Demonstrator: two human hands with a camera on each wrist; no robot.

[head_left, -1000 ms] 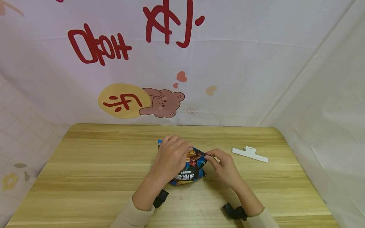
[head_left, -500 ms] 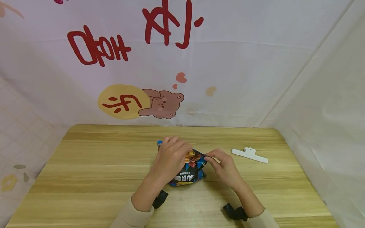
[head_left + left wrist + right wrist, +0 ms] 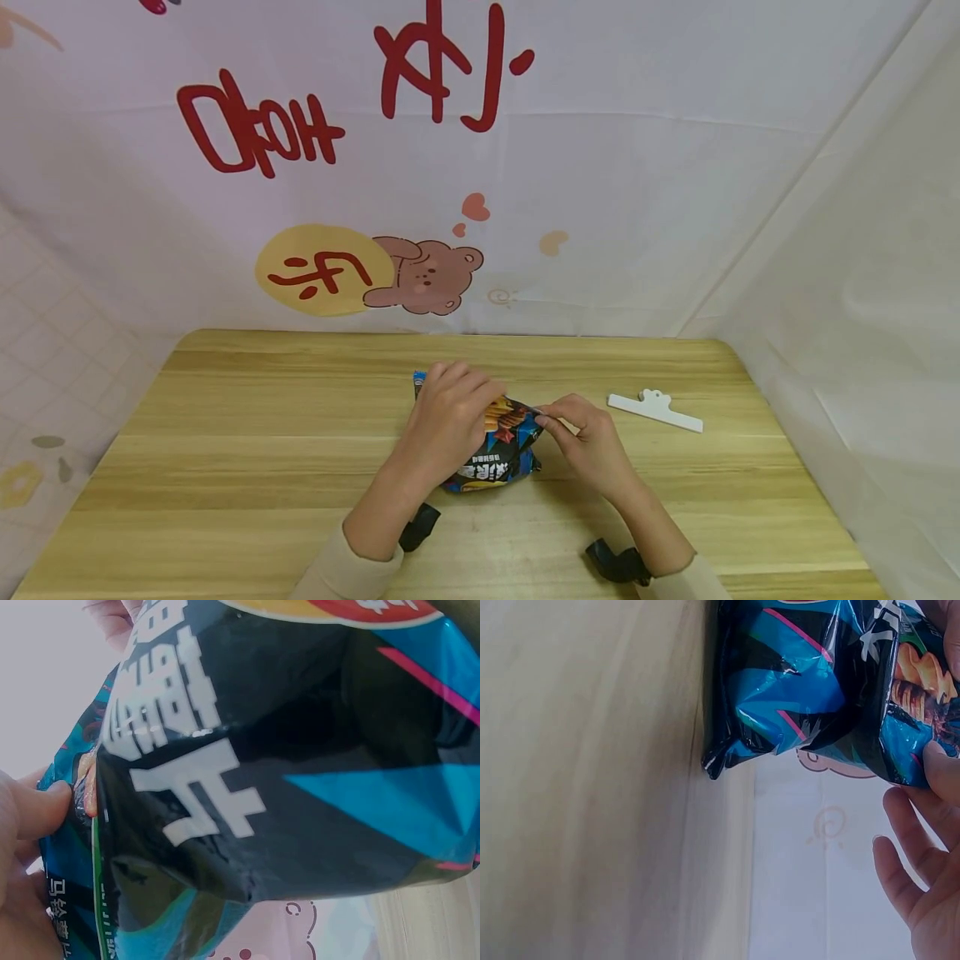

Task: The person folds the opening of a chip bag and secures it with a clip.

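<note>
A black and blue chip bag with white lettering and a picture of chips lies mid-table, its upper part raised between both hands. My left hand covers the bag's left part and grips its top edge. In the left wrist view the left thumb presses on the folded-over top strip. At the bag's upper right corner my right hand pinches the edge between thumb and fingers. Seen from the right wrist, the right thumb lies on that corner, while other fingers of the right hand extend below it.
To the right of the hands a white clip with a long flat bar lies on the wooden table. Black straps hang at both wrists. A white printed cloth rises behind the table.
Both hands keep their hold on the chip bag, nearly in place. The whole head view has shifted by a small amount.
</note>
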